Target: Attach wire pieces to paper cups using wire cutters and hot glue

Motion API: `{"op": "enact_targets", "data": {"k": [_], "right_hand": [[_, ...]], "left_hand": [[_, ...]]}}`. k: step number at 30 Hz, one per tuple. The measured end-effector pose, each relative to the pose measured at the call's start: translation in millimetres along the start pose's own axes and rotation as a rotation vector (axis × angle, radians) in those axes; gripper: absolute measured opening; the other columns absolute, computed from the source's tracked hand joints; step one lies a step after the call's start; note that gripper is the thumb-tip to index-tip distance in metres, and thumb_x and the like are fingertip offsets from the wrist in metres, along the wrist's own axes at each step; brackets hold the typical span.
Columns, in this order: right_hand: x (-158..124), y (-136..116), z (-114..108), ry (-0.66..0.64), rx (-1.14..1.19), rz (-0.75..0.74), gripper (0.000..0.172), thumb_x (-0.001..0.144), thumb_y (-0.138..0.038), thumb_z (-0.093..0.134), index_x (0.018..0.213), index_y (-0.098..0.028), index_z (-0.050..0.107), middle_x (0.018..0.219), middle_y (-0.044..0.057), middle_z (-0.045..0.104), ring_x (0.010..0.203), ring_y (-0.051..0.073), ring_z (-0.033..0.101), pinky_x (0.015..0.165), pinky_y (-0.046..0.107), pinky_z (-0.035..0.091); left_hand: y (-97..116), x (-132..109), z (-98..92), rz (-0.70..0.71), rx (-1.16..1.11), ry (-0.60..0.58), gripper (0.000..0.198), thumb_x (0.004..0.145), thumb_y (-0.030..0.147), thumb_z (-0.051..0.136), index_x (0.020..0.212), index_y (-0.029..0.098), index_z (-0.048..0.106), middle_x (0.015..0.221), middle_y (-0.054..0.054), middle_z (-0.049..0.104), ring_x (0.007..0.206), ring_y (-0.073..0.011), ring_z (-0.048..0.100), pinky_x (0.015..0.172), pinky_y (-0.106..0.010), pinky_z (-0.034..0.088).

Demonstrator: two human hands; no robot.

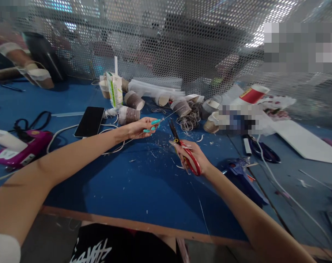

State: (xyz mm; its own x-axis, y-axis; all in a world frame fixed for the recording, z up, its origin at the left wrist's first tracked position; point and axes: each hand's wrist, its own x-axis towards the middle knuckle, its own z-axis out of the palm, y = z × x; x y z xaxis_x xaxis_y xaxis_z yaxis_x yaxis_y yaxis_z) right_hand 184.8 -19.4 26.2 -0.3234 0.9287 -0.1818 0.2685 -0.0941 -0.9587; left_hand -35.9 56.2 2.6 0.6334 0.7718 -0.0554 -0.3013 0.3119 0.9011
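Note:
My left hand [144, 128] is closed in a pinch on a thin pale string [168, 116] that runs up and right toward the spools. My right hand [192, 157] is wrapped through the red handles of a pair of scissors [182, 148], whose dark blades point up toward the string just right of my left fingertips. Both hands hover over the blue tabletop [133, 182], which is scattered with small white clippings.
A black phone [89, 121], a carton [114, 89], thread spools [129, 115], a string tangle [192, 118] and a red cup [253, 95] lie behind. A pink tool [20, 149] is left, a blue glue gun [242, 175] right. Another person's arm [26, 65] rests far left. Perforated metal screen behind.

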Motion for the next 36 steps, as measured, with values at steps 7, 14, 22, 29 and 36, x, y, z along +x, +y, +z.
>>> {"op": "enact_targets", "data": {"k": [7, 14, 22, 29, 36], "right_hand": [[-2, -5, 4, -0.012, -0.013, -0.014, 0.048, 0.059, -0.059, 0.074, 0.056, -0.021, 0.043, 0.037, -0.008, 0.045, 0.027, 0.006, 0.039, 0.028, 0.019, 0.032], [-3, -4, 9, -0.012, -0.083, -0.086, 0.047, 0.066, -0.058, 0.069, 0.055, -0.021, 0.043, 0.038, -0.008, 0.044, 0.028, 0.005, 0.037, 0.030, 0.019, 0.032], [-3, -4, 10, 0.007, -0.111, -0.082, 0.043, 0.069, -0.053, 0.069, 0.056, -0.021, 0.043, 0.039, -0.008, 0.043, 0.029, 0.005, 0.037, 0.029, 0.019, 0.031], [-4, -6, 13, 0.033, -0.099, -0.055, 0.042, 0.066, -0.050, 0.072, 0.057, -0.021, 0.043, 0.038, -0.008, 0.043, 0.027, 0.007, 0.040, 0.027, 0.019, 0.033], [-3, -3, 11, 0.025, -0.124, -0.058, 0.041, 0.069, -0.050, 0.070, 0.058, -0.022, 0.043, 0.038, -0.008, 0.043, 0.027, 0.007, 0.040, 0.028, 0.020, 0.033]], "left_hand": [[-3, -1, 4.0, -0.042, -0.018, -0.020, 0.034, 0.061, 0.006, 0.067, 0.090, 0.017, 0.054, 0.055, 0.009, 0.053, 0.037, -0.0016, 0.041, 0.032, -0.014, 0.027], [-5, 0, 1.9, -0.079, 0.032, -0.099, 0.041, 0.064, 0.017, 0.075, 0.098, 0.017, 0.053, 0.057, 0.008, 0.058, 0.040, -0.0037, 0.046, 0.032, -0.015, 0.030], [-8, 1, 1.5, -0.053, 0.026, -0.209, 0.049, 0.056, 0.025, 0.083, 0.094, 0.017, 0.053, 0.055, 0.008, 0.057, 0.038, -0.0038, 0.044, 0.033, -0.014, 0.032], [-8, 1, 2.3, -0.065, 0.073, -0.207, 0.043, 0.060, 0.025, 0.080, 0.093, 0.019, 0.053, 0.053, 0.008, 0.056, 0.041, -0.0050, 0.048, 0.038, -0.015, 0.037], [-6, 0, 4.3, -0.087, 0.089, -0.190, 0.042, 0.060, 0.021, 0.079, 0.092, 0.018, 0.052, 0.054, 0.007, 0.057, 0.040, -0.0047, 0.047, 0.036, -0.015, 0.035]]}}
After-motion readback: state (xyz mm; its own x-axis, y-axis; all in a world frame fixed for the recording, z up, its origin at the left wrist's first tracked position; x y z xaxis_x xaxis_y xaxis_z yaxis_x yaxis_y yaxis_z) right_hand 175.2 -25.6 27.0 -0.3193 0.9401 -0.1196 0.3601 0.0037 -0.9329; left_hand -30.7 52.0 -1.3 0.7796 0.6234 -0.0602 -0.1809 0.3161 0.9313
